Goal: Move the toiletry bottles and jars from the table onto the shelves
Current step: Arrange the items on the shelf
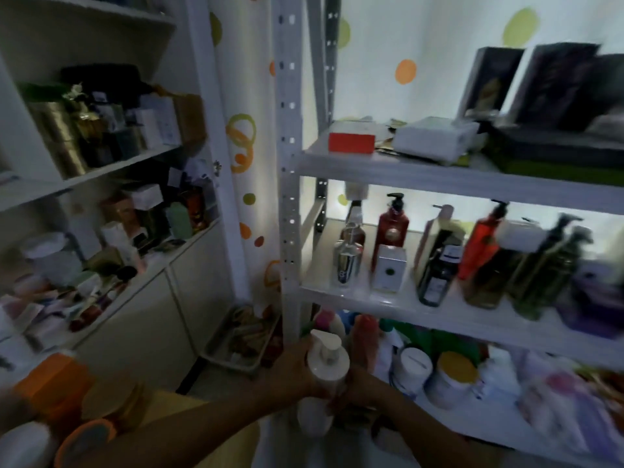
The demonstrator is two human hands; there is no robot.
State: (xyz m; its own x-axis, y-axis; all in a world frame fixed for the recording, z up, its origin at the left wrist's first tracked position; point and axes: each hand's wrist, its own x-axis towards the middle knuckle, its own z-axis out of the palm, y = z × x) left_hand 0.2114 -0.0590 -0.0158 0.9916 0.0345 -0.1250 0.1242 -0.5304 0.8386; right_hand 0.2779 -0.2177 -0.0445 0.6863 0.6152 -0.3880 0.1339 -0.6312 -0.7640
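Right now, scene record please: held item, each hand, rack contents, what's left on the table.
held: white pump bottle, upright, in front of the metal rack's lower level
left hand: grips the bottle's left side
right hand: holds its right side, fingers partly hidden
middle shelf: silver bottle, red pump bottle, white box, orange pump bottle
lower level: white jar, yellow-lidded jar
table: orange container, blurred
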